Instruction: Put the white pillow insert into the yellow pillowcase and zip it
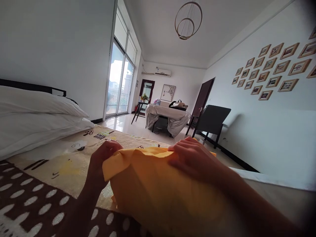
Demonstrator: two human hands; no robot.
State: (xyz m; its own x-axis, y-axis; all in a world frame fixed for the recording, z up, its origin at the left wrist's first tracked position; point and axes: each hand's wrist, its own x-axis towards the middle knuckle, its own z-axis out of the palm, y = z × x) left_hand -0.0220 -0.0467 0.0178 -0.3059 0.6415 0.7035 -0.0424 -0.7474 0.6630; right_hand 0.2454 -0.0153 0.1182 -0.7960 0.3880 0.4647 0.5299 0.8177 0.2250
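A yellow cloth [148, 184], thin and creased, hangs in front of me above the bed; its exact kind I cannot make out. My left hand [103, 158] is closed on its upper left edge, where a corner flap folds over. Across the top right edge lies my right hand [187, 153], its fingers bent over the fabric and gripping it. The lower part of the cloth blurs toward the bottom of the view. Beneath it spreads a beige patterned blanket [59, 154] with a brown, white-dotted border [44, 197].
White pillows [37, 112] are stacked at the left by a black headboard [24, 84]. Beyond the bed stand a table draped in a silvery cover [165, 113] and a dark chair [213, 120]. Glass sliding doors [120, 79] are at the left, framed pictures [269, 70] at the right.
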